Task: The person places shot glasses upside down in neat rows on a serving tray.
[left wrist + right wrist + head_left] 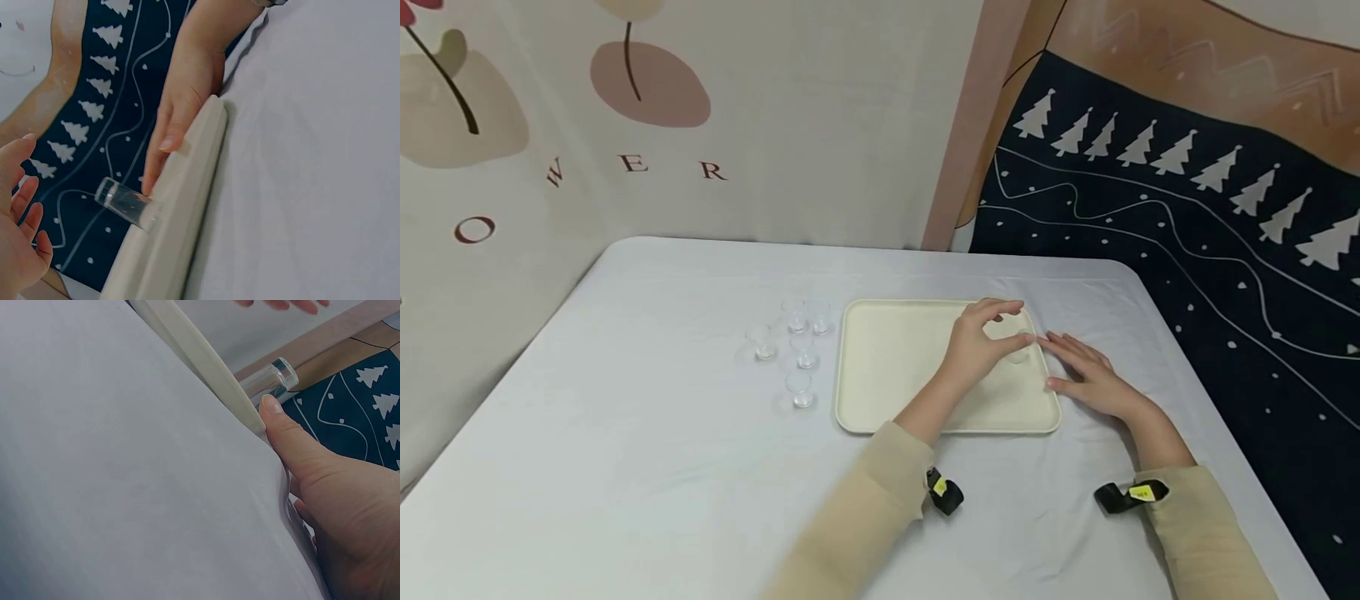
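Observation:
A small clear glass [1018, 355] stands upright on the cream tray [895, 367], close to its right rim. My left hand [981, 343] hovers over the tray with thumb and fingers spread apart. In the left wrist view a gap separates that hand [22, 231] from the glass [125, 202]. Beside the tray's right edge is my right hand [1093, 379], its fingers extended. The right wrist view has this hand's thumb [290, 434] at the tray's corner, near the glass [269, 381].
Several more small clear glasses [802, 354] stand on the white tablecloth [662, 433] left of the tray. A patterned wall hanging [775, 125] rises behind the table, and a dark cloth with white trees [1195, 250] hangs along the right side.

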### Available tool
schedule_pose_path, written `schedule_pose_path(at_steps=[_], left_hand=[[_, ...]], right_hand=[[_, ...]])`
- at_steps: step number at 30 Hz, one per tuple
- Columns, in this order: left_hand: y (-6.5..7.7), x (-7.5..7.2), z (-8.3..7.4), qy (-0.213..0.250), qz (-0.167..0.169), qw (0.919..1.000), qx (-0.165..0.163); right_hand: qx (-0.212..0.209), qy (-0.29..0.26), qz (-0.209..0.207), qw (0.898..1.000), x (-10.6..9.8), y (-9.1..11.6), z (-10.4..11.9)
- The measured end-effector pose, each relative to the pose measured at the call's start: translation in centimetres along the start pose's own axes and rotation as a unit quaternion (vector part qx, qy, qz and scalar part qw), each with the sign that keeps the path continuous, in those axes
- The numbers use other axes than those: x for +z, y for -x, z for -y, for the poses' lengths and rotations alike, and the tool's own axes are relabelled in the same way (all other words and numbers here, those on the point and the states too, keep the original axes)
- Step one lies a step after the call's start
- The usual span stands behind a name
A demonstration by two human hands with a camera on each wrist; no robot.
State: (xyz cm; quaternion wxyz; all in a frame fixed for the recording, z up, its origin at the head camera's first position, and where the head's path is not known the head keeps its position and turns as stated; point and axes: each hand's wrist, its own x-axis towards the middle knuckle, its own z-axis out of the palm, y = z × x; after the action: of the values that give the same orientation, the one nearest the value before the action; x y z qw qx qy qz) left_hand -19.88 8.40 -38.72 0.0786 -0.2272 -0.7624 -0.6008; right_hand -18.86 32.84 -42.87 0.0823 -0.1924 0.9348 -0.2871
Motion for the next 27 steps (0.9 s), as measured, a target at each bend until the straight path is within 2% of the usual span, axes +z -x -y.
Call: schedule_pose_path(at_steps=[8,13,20,27], left_hand=[[1.6,-2.4,-2.4,0.015,-0.019,0.9997,-0.001],[2.4,-4.2,-3.4,0.019,-0.033,0.9992,0.015],[4.4,-7.5,-4.1,0.01,-0.061,0.9969,0.048],[6.4,-11.3,-4.3,-0.01,-0.077,0.9932,0.086]], right_hand=[[0.009,0.0,0.005,1.0,0.0,0.3,-0.2],[0.011,-0.005,-0.002,1.0,-0.1,0.5,-0.3],[-0.013,-0.003,-0.001,1.0,0.1,0.1,-0.2],[-0.018,0.001,-0.002,1.0,0.1,0.1,-0.3]])
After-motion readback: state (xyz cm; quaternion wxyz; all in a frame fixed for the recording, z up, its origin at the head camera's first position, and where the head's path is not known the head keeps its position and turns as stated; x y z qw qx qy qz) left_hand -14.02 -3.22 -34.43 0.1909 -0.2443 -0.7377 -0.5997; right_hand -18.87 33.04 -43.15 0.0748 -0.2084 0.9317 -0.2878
